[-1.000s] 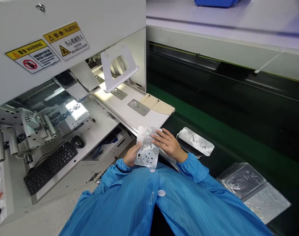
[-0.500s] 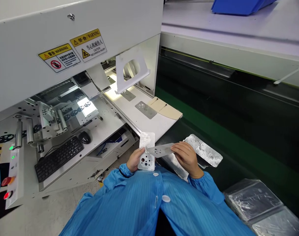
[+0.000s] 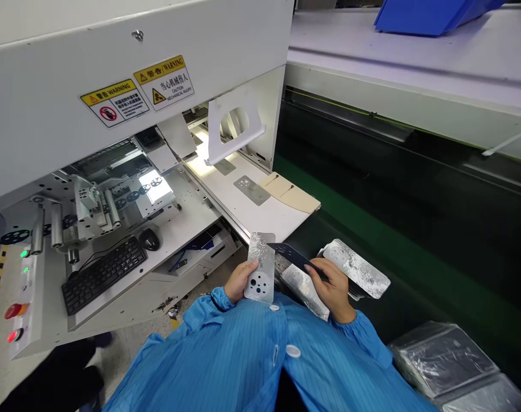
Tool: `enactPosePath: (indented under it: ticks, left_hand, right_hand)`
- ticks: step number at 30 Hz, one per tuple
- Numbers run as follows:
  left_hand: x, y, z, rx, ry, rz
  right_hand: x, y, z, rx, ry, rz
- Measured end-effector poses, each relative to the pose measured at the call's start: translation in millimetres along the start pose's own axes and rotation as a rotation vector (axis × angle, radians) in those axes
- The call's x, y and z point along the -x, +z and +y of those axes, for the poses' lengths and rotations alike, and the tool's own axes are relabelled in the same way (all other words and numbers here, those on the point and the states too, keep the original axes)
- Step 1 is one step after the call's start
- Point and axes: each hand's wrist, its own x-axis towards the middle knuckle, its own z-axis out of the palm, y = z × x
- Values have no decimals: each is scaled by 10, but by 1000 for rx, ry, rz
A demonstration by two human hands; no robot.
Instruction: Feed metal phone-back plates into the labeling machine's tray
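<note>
My left hand (image 3: 239, 280) is closed on a shiny metal plate with holes (image 3: 260, 266), held upright close to my chest. My right hand (image 3: 332, 288) pinches a thin dark sheet with holes (image 3: 291, 255), tilted up beside that plate. Under my right hand lies a silvery plate (image 3: 302, 289), and another silvery plate (image 3: 358, 267) rests on a stack to its right. Both arms wear blue sleeves.
A white machine (image 3: 127, 74) with warning labels stands at left, its tray (image 3: 260, 214) carrying a grey plate (image 3: 251, 189) and a beige sheet (image 3: 290, 193). A keyboard (image 3: 103, 274) and mouse (image 3: 149, 240) lie below. A dark green conveyor (image 3: 414, 229) runs right; wrapped packs (image 3: 444, 355) lie at lower right.
My right hand has peeled a thin sheet off the plate in my left hand and turned it over, so its dark side now shows. The view has shifted slightly left.
</note>
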Motion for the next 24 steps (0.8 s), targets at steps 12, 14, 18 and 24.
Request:
enactPosePath:
  ticks: [12, 14, 18, 24]
  left_hand:
    - [-20, 23, -40, -39, 15, -66]
    - [-28, 19, -45, -41, 14, -65]
    - [-30, 25, -35, -52, 11, -51]
    - [-22, 45, -17, -42, -1, -53]
  right_hand:
    - [27, 0, 14, 13, 54, 39]
    - [32, -7, 23, 18, 63, 45]
    - [33, -8, 33, 21, 72, 46]
    - [8, -10, 26, 23, 85, 48]
